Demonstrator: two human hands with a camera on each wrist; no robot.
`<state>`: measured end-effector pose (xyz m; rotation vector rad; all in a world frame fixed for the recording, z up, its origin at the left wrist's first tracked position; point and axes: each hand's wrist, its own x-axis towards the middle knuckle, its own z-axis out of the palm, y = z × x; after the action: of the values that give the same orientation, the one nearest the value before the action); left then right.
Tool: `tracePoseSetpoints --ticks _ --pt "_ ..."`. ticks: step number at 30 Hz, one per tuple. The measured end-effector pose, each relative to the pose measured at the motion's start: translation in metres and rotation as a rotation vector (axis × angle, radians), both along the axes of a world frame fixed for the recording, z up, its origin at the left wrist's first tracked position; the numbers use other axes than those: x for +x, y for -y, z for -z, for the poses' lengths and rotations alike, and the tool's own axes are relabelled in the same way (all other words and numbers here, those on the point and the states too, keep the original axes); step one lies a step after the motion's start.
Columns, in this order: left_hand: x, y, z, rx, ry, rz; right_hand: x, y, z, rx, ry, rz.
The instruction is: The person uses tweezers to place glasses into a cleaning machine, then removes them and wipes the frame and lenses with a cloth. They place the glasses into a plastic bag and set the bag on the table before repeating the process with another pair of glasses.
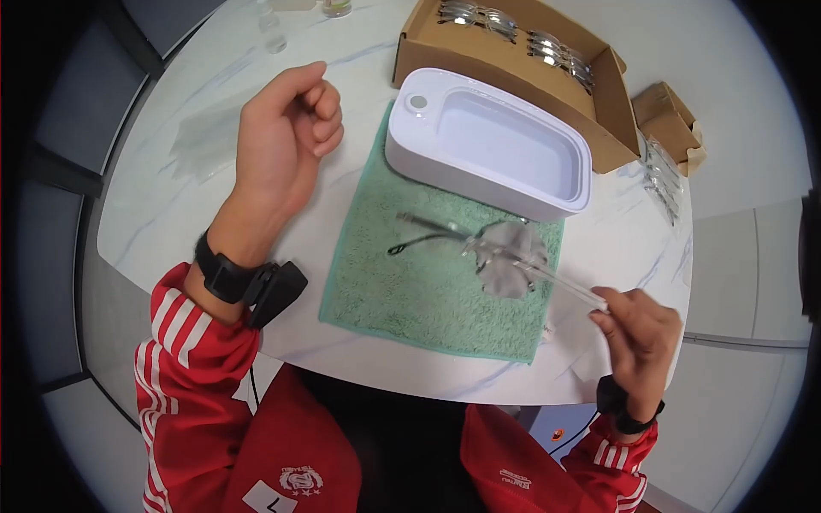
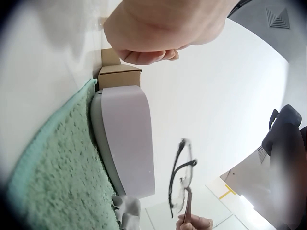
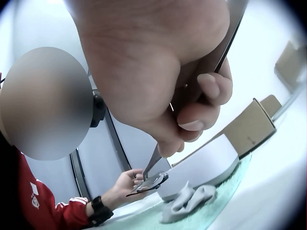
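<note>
My right hand (image 1: 637, 329) pinches long tweezers (image 1: 560, 280) near their end. At the tweezers' far tip hangs a pair of eyeglasses (image 2: 178, 166) with dark temples, blurred in the head view. The eyeglasses are above a green towel (image 1: 402, 299), overlapping a crumpled grey cloth (image 1: 506, 280) there. My left hand (image 1: 286, 132) is raised left of a white tub-shaped cleaner (image 1: 479, 184), its fingers loosely curled around nothing. This cleaner, with a round button and a recessed basin, stands on the towel's back part.
Behind the cleaner, a cardboard box (image 1: 505, 73) holds several eyeglasses (image 1: 479, 17). A smaller carton (image 1: 663, 115) and clear-wrapped items (image 1: 663, 179) are at the right. A small bottle (image 1: 272, 30) stands at the back left, with clear plastic sheets (image 1: 205, 141) nearer.
</note>
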<state>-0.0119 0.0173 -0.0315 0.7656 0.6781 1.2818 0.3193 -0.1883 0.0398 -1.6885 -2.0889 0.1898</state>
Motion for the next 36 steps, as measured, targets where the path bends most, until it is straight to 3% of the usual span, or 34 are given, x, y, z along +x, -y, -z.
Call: tracePoseSetpoints --ticks 7,13,15,17,19,21,23,25,29,31,35,36 --pt "0.008 0.006 -0.005 0.030 -0.041 -0.010 -0.014 0.003 0.020 -0.170 -0.061 0.015" --pt "0.007 0.005 -0.002 0.040 -0.019 0.001 -0.003 0.024 -0.012 -0.160 0.002 0.148" --pt "0.003 0.008 -0.003 0.021 -0.026 -0.019 0.021 0.035 -0.019 -0.026 -0.004 0.176" --pt "0.010 0.007 -0.004 0.018 -0.001 0.013 0.054 0.042 -0.022 0.167 0.000 0.386" --pt "0.006 0.006 -0.002 0.011 -0.052 -0.035 0.072 0.029 -0.021 0.200 -0.197 0.732" --pt "0.007 0.005 0.000 0.051 -0.044 -0.015 0.103 0.016 -0.007 0.141 -0.055 0.788" --pt "0.005 0.006 0.003 0.042 -0.072 -0.013 0.144 0.004 0.032 0.134 0.126 0.717" --pt "0.006 0.006 -0.001 0.126 -0.103 -0.022 0.128 -0.017 0.065 0.030 -0.078 0.727" --pt "0.000 0.008 -0.005 0.075 -0.087 -0.021 0.131 -0.052 0.069 -0.054 0.040 0.733" --pt "0.003 0.006 0.003 0.073 -0.069 -0.008 0.122 -0.068 0.068 -0.042 0.283 0.727" --pt "0.000 0.007 0.003 0.084 -0.054 -0.024 0.118 -0.097 0.080 0.027 0.289 0.691" --pt "0.000 0.008 0.002 0.074 -0.049 -0.043 0.117 -0.104 0.079 -0.077 0.278 0.717"
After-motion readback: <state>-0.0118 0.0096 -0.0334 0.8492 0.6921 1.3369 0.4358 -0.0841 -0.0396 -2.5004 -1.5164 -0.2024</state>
